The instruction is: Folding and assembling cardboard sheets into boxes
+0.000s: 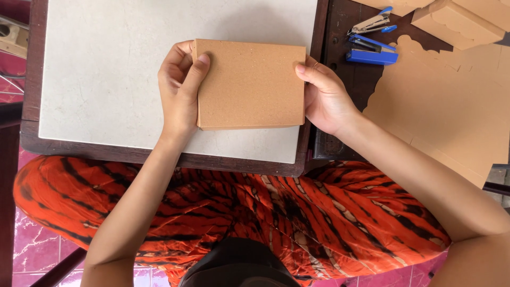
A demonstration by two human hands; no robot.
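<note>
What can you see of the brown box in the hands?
The box is flat, squarish, plain brown cardboard with a speckled top, closed, its lower side wall just showing. It is held level over the pale table. The left hand grips its left edge, thumb on top; the right hand grips its right edge.

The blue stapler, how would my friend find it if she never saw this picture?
Start at the white tabletop, then look right, past the brown box held by the left hand and right hand. On the dark wood near the top lies the blue stapler. It is solid blue and chunky, unlike the thin silver staple remover just above it.
</note>
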